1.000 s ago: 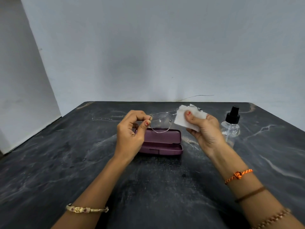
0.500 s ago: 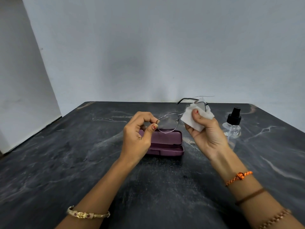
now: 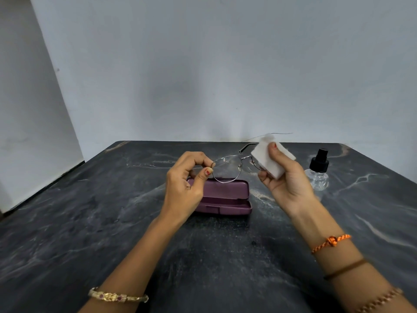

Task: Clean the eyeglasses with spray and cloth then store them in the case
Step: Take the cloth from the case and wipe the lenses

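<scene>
Thin metal-framed eyeglasses [image 3: 226,169] are held in the air above the table. My left hand [image 3: 186,186] pinches the outer rim of one lens between thumb and forefinger. My right hand [image 3: 285,180] grips a folded white cloth [image 3: 268,154] that wraps the other lens, hiding most of it. One temple arm sticks up behind the cloth. A purple glasses case [image 3: 225,197] lies shut on the table just below the glasses. A small clear spray bottle [image 3: 318,170] with a black cap stands upright to the right of my right hand.
The dark marbled table [image 3: 90,222] runs back to a pale wall. A white panel stands at the left edge. Bangles and thread bands circle both wrists.
Both hands have lifted the glasses slightly and shifted right. The right hand's cloth now sits higher over the right lens, and the temple arm shows behind it.
</scene>
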